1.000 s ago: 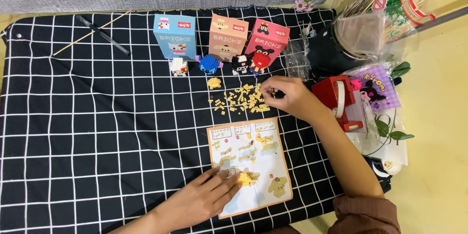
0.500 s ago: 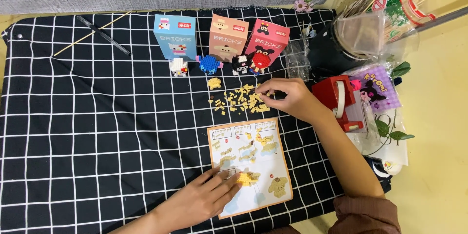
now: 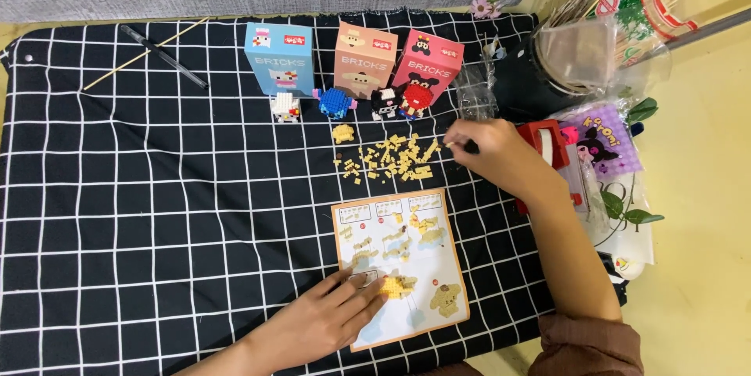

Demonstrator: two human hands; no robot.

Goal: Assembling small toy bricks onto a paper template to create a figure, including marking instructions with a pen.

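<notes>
My left hand (image 3: pixel 325 321) lies flat on the lower left of a printed instruction sheet (image 3: pixel 407 227), fingertips against a small yellow brick build (image 3: pixel 397 287) on the sheet. My right hand (image 3: pixel 489 153) hovers at the right end of a pile of loose yellow bricks (image 3: pixel 391 161), its fingertips pinched on one tiny piece. A separate small yellow brick lump (image 3: pixel 343 134) sits just left of the pile.
Three small boxes, blue (image 3: pixel 280 57), tan (image 3: pixel 364 57) and pink (image 3: pixel 426 65), stand at the back with little brick figures (image 3: pixel 335 102) in front. A pen and stick (image 3: pixel 160 55) lie far left. Plastic bags, a red object (image 3: pixel 547 145) and a purple packet (image 3: pixel 602 141) crowd the right edge.
My right hand has shifted slightly right from the middle of the pile to its right end. My left hand stays on the sheet.
</notes>
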